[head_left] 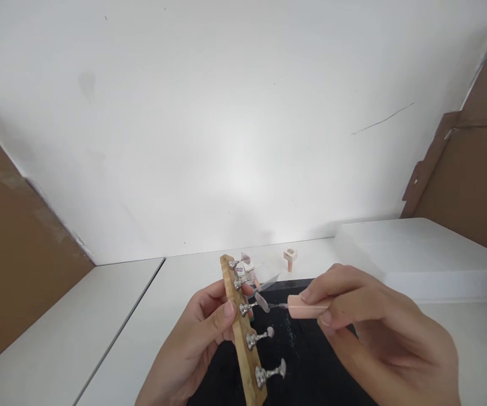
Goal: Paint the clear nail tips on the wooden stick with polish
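Observation:
My left hand (196, 344) grips a wooden strip (238, 327) that carries several small metal stands, each topped with an artificial nail tip (262, 303). My right hand (370, 332) holds a peach-coloured nail polish brush cap (306, 308) between thumb and fingers. Its thin brush points left and touches the nail tip on the middle stand. A matching peach nail polish bottle (290, 258), uncapped, stands on the white table behind the strip.
A black mat (306, 349) lies on the white table (112, 332) under my hands. A white raised box (421, 254) sits at the right. Brown cardboard panels (10, 265) flank both sides, with a white wall behind.

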Demonstrator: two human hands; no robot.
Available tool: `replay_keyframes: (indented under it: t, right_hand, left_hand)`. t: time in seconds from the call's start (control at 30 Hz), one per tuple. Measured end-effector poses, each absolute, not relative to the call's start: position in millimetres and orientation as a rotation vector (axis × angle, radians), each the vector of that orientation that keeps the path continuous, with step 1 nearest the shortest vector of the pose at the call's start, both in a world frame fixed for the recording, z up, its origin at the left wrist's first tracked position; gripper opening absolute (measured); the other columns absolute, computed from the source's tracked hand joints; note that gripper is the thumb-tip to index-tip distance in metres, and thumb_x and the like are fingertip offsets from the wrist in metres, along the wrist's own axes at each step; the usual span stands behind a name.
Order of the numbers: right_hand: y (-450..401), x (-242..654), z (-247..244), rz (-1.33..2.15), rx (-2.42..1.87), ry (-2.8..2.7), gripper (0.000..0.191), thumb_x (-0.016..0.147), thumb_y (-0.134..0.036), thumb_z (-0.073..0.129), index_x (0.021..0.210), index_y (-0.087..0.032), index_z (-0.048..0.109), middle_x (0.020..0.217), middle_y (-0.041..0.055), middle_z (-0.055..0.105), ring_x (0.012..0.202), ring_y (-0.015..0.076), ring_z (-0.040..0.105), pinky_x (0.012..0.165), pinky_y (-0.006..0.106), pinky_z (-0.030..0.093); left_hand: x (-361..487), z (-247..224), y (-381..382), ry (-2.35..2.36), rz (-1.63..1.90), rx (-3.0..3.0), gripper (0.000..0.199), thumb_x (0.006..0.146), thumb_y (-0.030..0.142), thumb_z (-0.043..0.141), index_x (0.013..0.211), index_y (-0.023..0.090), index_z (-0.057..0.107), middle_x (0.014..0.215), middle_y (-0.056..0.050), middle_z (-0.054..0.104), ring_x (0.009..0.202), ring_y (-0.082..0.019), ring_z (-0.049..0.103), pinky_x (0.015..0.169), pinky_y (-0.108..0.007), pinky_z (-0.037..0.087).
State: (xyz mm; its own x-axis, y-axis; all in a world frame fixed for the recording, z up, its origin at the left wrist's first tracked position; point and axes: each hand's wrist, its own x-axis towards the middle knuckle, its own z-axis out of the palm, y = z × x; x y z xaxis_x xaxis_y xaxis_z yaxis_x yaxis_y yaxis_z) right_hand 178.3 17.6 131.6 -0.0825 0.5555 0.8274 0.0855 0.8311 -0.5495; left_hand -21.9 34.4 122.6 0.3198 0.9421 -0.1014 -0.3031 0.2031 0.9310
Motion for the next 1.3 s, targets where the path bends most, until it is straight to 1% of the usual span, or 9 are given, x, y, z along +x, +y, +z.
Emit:
replay_keyframes:
  t: [0.17, 0.27, 0.47, 0.7, 0.8, 1.0, 1.13, 1.2, 1.3]
  right_hand:
    - [18, 178, 130, 0.388, -0.508, -1.655, 0.036, 0.067, 0.009, 0.049, 0.08, -0.023, 0.06, 0.085, 0.0041, 0.067, 0.076, 0.0187, 0.065, 0.066, 0.031, 0.054]
    - [18, 180, 130, 0.385, -0.504, -1.674, 0.036, 0.067, 0.009, 0.049, 0.08, -0.024, 0.06, 0.085, 0.0045, 0.068, 0.077, 0.0195, 0.065, 0.065, 0.031, 0.054]
    - [18, 182, 136, 0.411, -0.487, -1.745, 0.033, 0.066, 0.008, 0.048, 0.077, -0.021, 0.059, 0.081, 0.0055, 0.067, 0.069, 0.0185, 0.064, 0.058, 0.03, 0.054]
    - [18, 183, 135, 0.423, -0.499, -1.753, 0.031, 0.065, 0.007, 0.047, 0.073, -0.021, 0.057, 0.073, 0.004, 0.064, 0.061, 0.0171, 0.061, 0.052, 0.029, 0.05]
    - [18, 182, 130, 0.424, -0.496, -1.681, 0.032, 0.065, 0.007, 0.048, 0.074, -0.022, 0.057, 0.073, 0.003, 0.064, 0.062, 0.0176, 0.061, 0.054, 0.03, 0.05]
    - [19, 178, 128, 0.384, -0.526, -1.64, 0.035, 0.067, 0.007, 0.049, 0.078, -0.024, 0.059, 0.082, 0.0037, 0.067, 0.072, 0.0182, 0.065, 0.061, 0.029, 0.054]
    - [19, 177, 130, 0.387, -0.506, -1.665, 0.034, 0.07, 0.007, 0.049, 0.08, -0.024, 0.06, 0.085, 0.0045, 0.068, 0.077, 0.0194, 0.066, 0.065, 0.031, 0.055]
    - [19, 178, 131, 0.396, -0.5, -1.678, 0.033, 0.07, 0.006, 0.049, 0.08, -0.023, 0.059, 0.085, 0.0046, 0.068, 0.076, 0.0193, 0.066, 0.066, 0.032, 0.056]
    - [19, 180, 133, 0.408, -0.504, -1.706, 0.032, 0.07, 0.006, 0.049, 0.078, -0.023, 0.058, 0.082, 0.0045, 0.067, 0.071, 0.0183, 0.065, 0.062, 0.031, 0.055]
  left_hand:
    - [-21, 123, 34, 0.811, 1.01, 0.986, 0.028, 0.065, 0.034, 0.07, 0.087, 0.018, 0.067, 0.071, -0.002, 0.062, 0.063, -0.011, 0.058, 0.058, -0.02, 0.046]
    - [-19, 124, 34, 0.813, 1.007, 0.991, 0.028, 0.065, 0.035, 0.07, 0.087, 0.018, 0.067, 0.07, -0.002, 0.063, 0.063, -0.011, 0.058, 0.058, -0.02, 0.045]
    - [-15, 127, 34, 0.847, 1.019, 0.981, 0.03, 0.063, 0.036, 0.071, 0.087, 0.018, 0.068, 0.07, -0.001, 0.062, 0.062, -0.011, 0.056, 0.058, -0.02, 0.045]
    - [-17, 126, 35, 0.81, 1.007, 0.986, 0.028, 0.064, 0.035, 0.071, 0.086, 0.018, 0.067, 0.073, -0.002, 0.063, 0.062, -0.011, 0.057, 0.058, -0.02, 0.045]
    - [-19, 123, 36, 0.805, 1.008, 0.988, 0.028, 0.064, 0.035, 0.07, 0.086, 0.018, 0.068, 0.072, -0.002, 0.063, 0.062, -0.011, 0.057, 0.057, -0.02, 0.045]
    - [-18, 122, 36, 0.81, 1.004, 0.982, 0.027, 0.063, 0.035, 0.071, 0.084, 0.019, 0.068, 0.068, -0.001, 0.063, 0.061, -0.01, 0.057, 0.057, -0.019, 0.045]
    - [-17, 124, 36, 0.83, 1.003, 0.994, 0.028, 0.063, 0.036, 0.071, 0.085, 0.019, 0.068, 0.07, -0.001, 0.063, 0.063, -0.011, 0.057, 0.058, -0.02, 0.044]
    - [-17, 124, 36, 0.841, 1.005, 0.993, 0.029, 0.062, 0.036, 0.071, 0.086, 0.019, 0.068, 0.071, -0.002, 0.063, 0.063, -0.011, 0.057, 0.058, -0.021, 0.045]
    - [-17, 125, 35, 0.852, 1.018, 0.986, 0.03, 0.062, 0.037, 0.072, 0.086, 0.019, 0.068, 0.071, -0.002, 0.062, 0.062, -0.011, 0.056, 0.058, -0.021, 0.045]
